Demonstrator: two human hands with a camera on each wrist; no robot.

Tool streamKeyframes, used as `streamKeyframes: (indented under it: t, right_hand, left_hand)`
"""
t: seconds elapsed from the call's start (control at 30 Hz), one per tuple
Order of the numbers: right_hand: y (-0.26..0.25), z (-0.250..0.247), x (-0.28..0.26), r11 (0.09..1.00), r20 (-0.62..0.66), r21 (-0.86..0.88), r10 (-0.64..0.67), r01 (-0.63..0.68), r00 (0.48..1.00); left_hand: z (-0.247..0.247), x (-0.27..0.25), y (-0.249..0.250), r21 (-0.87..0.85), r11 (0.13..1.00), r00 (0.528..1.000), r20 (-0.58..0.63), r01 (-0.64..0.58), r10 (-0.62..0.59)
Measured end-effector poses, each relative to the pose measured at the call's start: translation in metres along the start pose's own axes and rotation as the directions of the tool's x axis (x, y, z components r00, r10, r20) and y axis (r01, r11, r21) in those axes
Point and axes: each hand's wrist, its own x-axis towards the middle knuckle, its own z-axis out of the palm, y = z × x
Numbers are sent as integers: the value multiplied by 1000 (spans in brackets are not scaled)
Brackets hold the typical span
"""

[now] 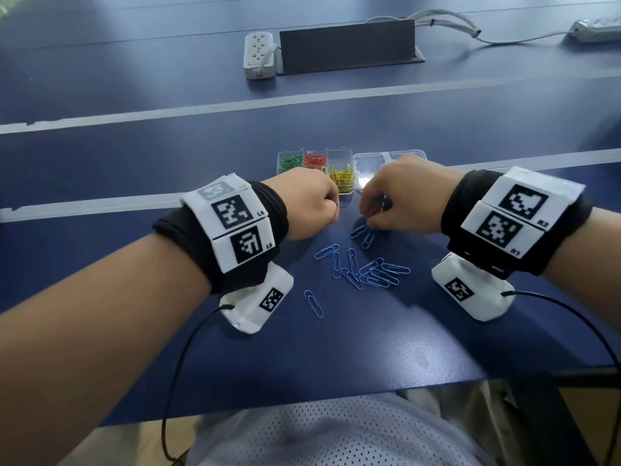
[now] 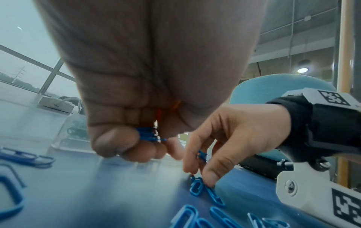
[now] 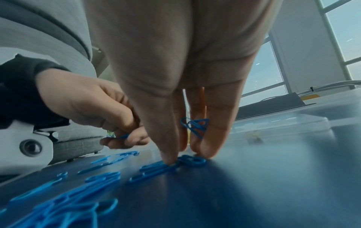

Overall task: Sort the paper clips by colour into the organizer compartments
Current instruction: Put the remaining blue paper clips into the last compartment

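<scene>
A clear organizer (image 1: 349, 153) sits on the blue table; its compartments hold green clips (image 1: 289, 160), red clips (image 1: 315, 159) and yellow clips (image 1: 342, 178). Several blue paper clips (image 1: 368, 269) lie scattered in front of it. My left hand (image 1: 311, 205) is curled into a fist around a bunch of blue clips (image 2: 147, 134). My right hand (image 1: 391, 205) holds a few blue clips (image 3: 194, 125) between its fingers while its fingertips (image 3: 168, 160) press on two more clips (image 3: 187, 161) on the table.
Beside the organizer on its right lies its clear lid (image 1: 386, 159). A white power strip (image 1: 258, 54) and a dark cable box (image 1: 347, 45) stand farther back. White tape lines (image 1: 235, 104) cross the table. The table's near edge (image 1: 336, 396) runs above my lap.
</scene>
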Motion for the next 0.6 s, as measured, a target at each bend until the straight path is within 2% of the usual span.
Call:
streamKeyframes:
  t: [0.2, 0.43, 0.6]
  right_hand:
    - [-3, 1, 2, 998, 15, -61, -11, 12, 1000]
    - [-5, -4, 11, 999, 75, -33, 39, -37, 996]
    - [0, -28, 32, 991, -59, 87, 108, -103, 992]
  left_hand:
    - [8, -5, 2, 87, 996, 989, 148, -35, 21]
    - [7, -6, 3, 114, 993, 994, 110, -37, 24]
    - [10, -9, 2, 66, 997, 996, 89, -26, 20]
